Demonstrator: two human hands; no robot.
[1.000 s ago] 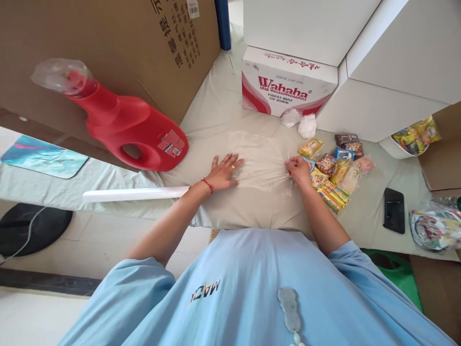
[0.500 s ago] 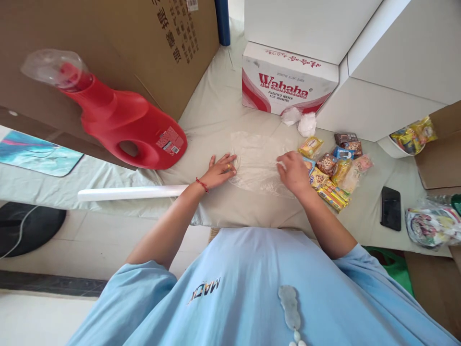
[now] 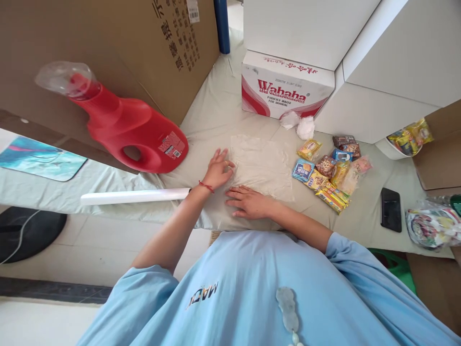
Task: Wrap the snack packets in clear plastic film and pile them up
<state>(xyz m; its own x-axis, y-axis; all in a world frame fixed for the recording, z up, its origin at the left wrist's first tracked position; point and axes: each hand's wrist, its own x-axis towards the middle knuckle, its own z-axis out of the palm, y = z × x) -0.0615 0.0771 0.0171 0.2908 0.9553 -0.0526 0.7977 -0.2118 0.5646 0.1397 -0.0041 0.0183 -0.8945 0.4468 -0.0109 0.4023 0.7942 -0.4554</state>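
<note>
Head view: clear plastic sheet (image 3: 264, 163), thin, crinkled, roughly rectangular, lies flat on the pale cloth-covered surface (image 3: 209, 120), in front of the person. Left hand (image 3: 219, 172) at its left edge, grip open, fingers spread; right hand (image 3: 250, 202) palm down at its near left corner, grip open, fingers extended. White bowl (image 3: 387, 148), far right, holds shiny yellow packets (image 3: 410, 137). Clear bag (image 3: 432, 223) near it has colorful printed contents, can't tell what. White-and-red cardboard carton (image 3: 286, 91) at back, contents hidden; two crumpled white wads (image 3: 305, 128) against its base. Red jug (image 3: 144, 134), glossy plastic, hollow handle, clear domed cap, contents unseen. Small glossy snack packets (image 3: 326, 166) cluster right of the sheet. Smooth white bar (image 3: 135, 196), long and narrow, at left.
</note>
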